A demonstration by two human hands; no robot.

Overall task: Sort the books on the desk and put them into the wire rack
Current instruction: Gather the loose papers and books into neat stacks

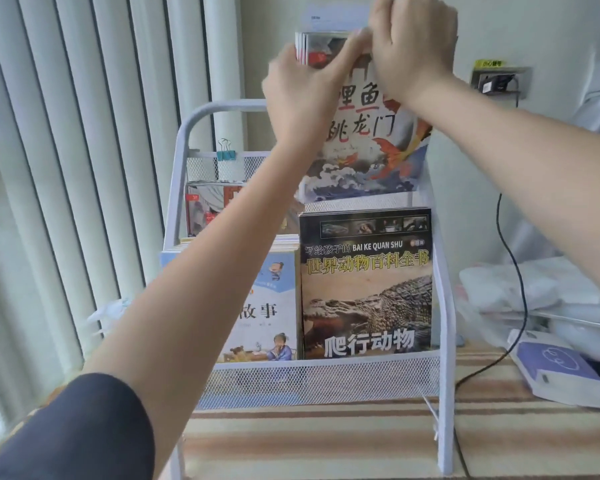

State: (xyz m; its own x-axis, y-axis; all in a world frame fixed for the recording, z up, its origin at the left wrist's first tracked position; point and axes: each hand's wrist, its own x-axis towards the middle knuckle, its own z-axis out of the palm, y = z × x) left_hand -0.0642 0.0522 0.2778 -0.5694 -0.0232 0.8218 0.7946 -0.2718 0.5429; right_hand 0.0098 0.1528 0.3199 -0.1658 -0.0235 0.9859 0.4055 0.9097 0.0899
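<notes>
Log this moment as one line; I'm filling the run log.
left hand: grips carp books | right hand: grips their top | stage: in rack's top tier

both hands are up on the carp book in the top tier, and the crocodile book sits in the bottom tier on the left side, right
Not quite. In the head view the crocodile book stands on the right of the bottom tier, with the pale blue story book to its left. The left hand and right hand do hold the carp book up top.
</notes>
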